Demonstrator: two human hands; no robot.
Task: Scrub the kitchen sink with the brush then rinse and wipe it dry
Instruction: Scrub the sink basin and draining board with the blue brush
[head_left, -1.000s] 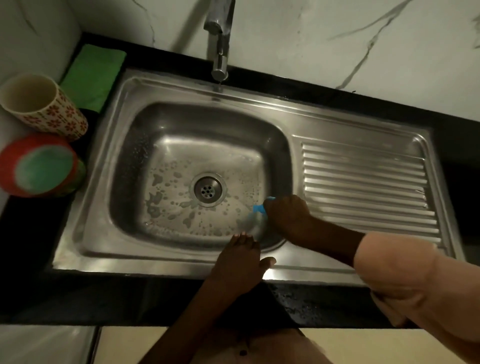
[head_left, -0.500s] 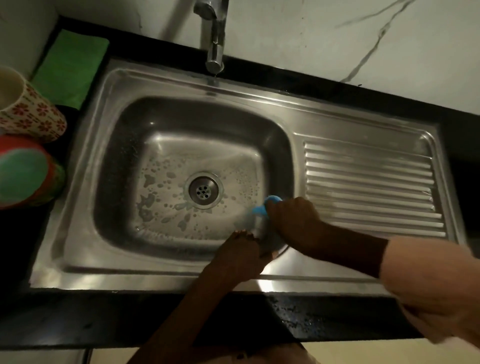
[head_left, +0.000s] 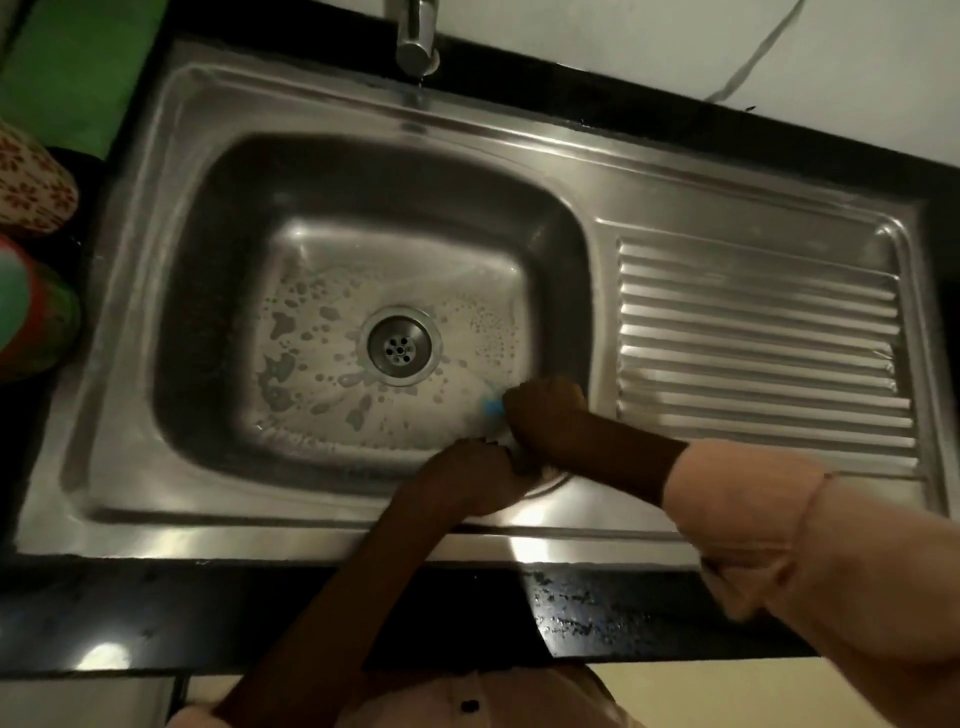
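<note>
A stainless steel sink (head_left: 130, 467) fills the view, its basin floor wet with soapy drops around the drain (head_left: 399, 345). My right hand (head_left: 545, 410) grips a blue brush (head_left: 492, 406) low at the basin's front right corner; only a small blue tip shows past the fingers. My left hand (head_left: 467, 480) rests on the front rim of the basin, right next to the right wrist, its fingers curling over the edge. The tap (head_left: 415, 36) hangs over the back rim.
A ribbed draining board (head_left: 758, 343) lies to the right of the basin. A green cloth (head_left: 67, 67) sits at the back left, with a flowered cup (head_left: 31, 187) and a red-and-green cup (head_left: 31, 312) on the black counter (head_left: 156, 613).
The view has shifted closer and left. My right hand with the brush has stayed at the basin's front right corner, and my left hand has slid forward onto the basin rim.
</note>
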